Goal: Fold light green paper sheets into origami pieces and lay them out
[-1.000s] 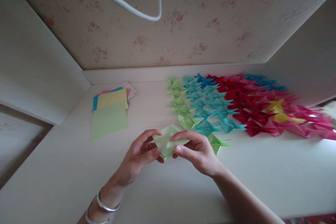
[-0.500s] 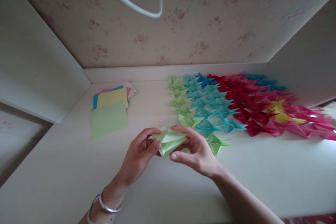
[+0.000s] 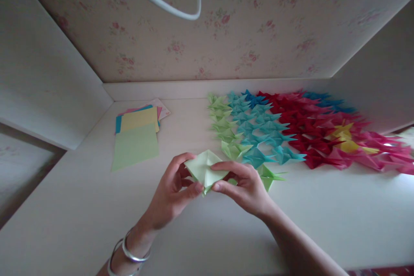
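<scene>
Together, left hand [image 3: 173, 194] and right hand [image 3: 249, 189] pinch folded green paper [image 3: 204, 166] by the near-left corner of the origami rows [image 3: 308, 131]; lining up edges should keep creases crisp.

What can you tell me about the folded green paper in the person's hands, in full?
The folded green paper is pale green, looks thin and matte, and has a roughly diamond-shaped upper face. A crease runs down its middle, and layered folds show near the bottom tip. It appears to be held above the white desk, tip toward the person. The left hand grips its left side; the right hand has a finger across its right part. Its underside is hidden.
</scene>
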Demonstrator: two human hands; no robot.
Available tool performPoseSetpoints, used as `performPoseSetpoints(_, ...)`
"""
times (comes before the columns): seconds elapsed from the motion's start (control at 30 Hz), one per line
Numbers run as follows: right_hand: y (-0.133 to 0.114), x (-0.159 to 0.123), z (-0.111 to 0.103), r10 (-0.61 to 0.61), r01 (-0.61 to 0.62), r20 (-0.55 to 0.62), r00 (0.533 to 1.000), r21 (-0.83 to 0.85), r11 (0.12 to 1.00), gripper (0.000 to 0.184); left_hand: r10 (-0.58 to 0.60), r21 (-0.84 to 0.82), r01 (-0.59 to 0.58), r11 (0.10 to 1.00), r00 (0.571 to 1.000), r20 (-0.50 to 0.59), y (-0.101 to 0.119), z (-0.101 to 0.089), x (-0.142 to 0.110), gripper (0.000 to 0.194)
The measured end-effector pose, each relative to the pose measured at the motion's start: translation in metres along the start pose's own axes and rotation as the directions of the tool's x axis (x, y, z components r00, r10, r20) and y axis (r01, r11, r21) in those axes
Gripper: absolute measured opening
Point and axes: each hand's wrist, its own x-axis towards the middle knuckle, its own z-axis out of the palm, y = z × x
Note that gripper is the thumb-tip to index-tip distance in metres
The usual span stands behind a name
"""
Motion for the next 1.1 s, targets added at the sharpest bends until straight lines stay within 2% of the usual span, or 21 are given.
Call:
performPoseSetpoints(0.13,-0.0032,0.0007,-0.0036,-0.085,0.085,-0.008,0.996,-0.018,0.996,0.029,0.002,-0.009,-0.001,1.0,0.995,0.103,-0.0038,-0.0072,-0.0008,0.062)
performPoseSetpoints(0.33,-0.003,-0.0011,-0.0055,-0.039,0.039,-0.004,0.999,0.024,0.999,0.031,-0.031,0.028,0.027,0.999,0.986,0.163,-0.0015,-0.0071,-0.0032,0.059)
performPoseSetpoints(0.43,-0.0027,-0.0005,-0.0045,-0.039,0.039,0.014,0.999,0.024,0.999,0.029,-0.046,0.051,0.037,0.998,0.983,0.177,0.0012,-0.0067,-0.0036,0.052)
performPoseSetpoints(0.67,0.0013,0.0016,-0.0022,-0.196,0.195,-0.025,0.98,-0.015,0.981,0.029,0.039,0.069,-0.05,0.996,0.987,0.154,-0.0055,-0.0099,-0.0024,0.031)
performPoseSetpoints(0.73,0.0031,0.0018,-0.0025,-0.255,0.254,-0.026,0.967,-0.036,0.966,0.027,0.05,0.069,-0.061,0.996,0.988,0.149,-0.0077,-0.0104,-0.0032,0.036)
performPoseSetpoints(0.83,0.0043,0.0029,-0.0032,-0.342,0.34,-0.028,0.939,-0.05,0.939,0.022,0.054,0.065,-0.065,0.996,0.986,0.157,-0.0072,-0.0102,-0.0049,0.06)
performPoseSetpoints(0.9,0.0042,0.004,-0.0036,-0.381,0.379,-0.046,0.923,-0.049,0.924,0.022,0.046,0.066,-0.058,0.996,0.983,0.175,-0.0051,-0.0102,-0.0055,0.068)
performPoseSetpoints(1.0,0.0035,0.005,-0.0037,-0.404,0.403,-0.065,0.913,-0.026,0.915,0.026,0.015,0.068,-0.029,0.997,0.978,0.206,-0.0017,-0.0109,-0.0049,0.063)
performPoseSetpoints(1.1,0.0027,0.0046,-0.0037,-0.389,0.39,-0.051,0.92,0.011,0.921,0.028,0.027,0.067,-0.038,0.997,0.986,0.165,0.0002,-0.011,-0.0035,0.055)
